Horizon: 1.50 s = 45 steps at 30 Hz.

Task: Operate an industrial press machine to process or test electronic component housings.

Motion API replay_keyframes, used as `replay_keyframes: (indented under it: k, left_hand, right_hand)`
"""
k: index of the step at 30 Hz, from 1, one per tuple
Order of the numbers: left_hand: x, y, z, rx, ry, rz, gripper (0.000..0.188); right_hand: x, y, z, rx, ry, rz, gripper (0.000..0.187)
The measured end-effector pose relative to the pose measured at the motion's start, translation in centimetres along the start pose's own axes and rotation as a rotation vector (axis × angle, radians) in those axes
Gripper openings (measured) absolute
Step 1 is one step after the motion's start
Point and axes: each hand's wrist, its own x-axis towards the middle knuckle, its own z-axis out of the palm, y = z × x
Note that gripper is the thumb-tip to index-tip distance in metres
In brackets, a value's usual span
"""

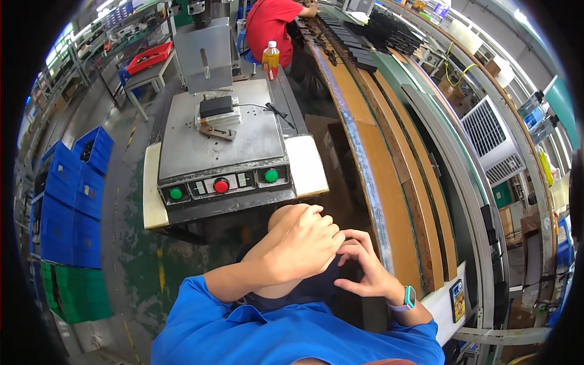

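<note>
Above my lap, my left hand (307, 238) is closed, its back turned up and its fingers curled under; whatever they may hold is hidden. Just to its right is my right hand (368, 267), thumb and fingers apart, with nothing seen between them. Its fingertips come up against the left hand's fingers. A teal watch (410, 297) sits on the right wrist. Beyond my hands stands a press machine (249, 137) with a metal bed. On its fixture block (226, 117) lies a black rectangular adapter (216, 106), its thin cable (267, 107) trailing right.
Two green buttons (176, 193) flank a red button (221, 185) on the machine's front. A conveyor bench (389, 176) runs along the right, with black parts (359, 55) farther up. A person in red (267, 27) sits beyond, near a bottle (271, 58). Blue bins (67, 207) stand left.
</note>
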Motion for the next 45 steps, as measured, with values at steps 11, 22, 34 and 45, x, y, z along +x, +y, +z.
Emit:
replay_keyframes:
  k: [11,22,34,45]
  left_hand:
    - [-0.1,0.5,-1.5,0.036,-0.023,0.032,0.014]
    - [-0.3,0.5,-1.9,-0.027,0.031,0.028,0.014]
    - [-0.6,-0.9,-2.5,-0.084,0.061,-0.027,0.021]
    - [-0.8,-1.9,-2.9,-0.112,-0.008,-0.052,0.029]
  right_hand:
    - [-0.5,-0.2,-0.9,0.017,-0.101,-0.057,0.057]
    - [-1.3,1.6,-8.1,-0.230,0.326,0.236,0.056]
    - [-3.5,5.2,-13.4,-0.504,0.580,0.521,0.055]
    - [13.7,12.8,-26.6,-1.200,0.430,0.106,0.065]
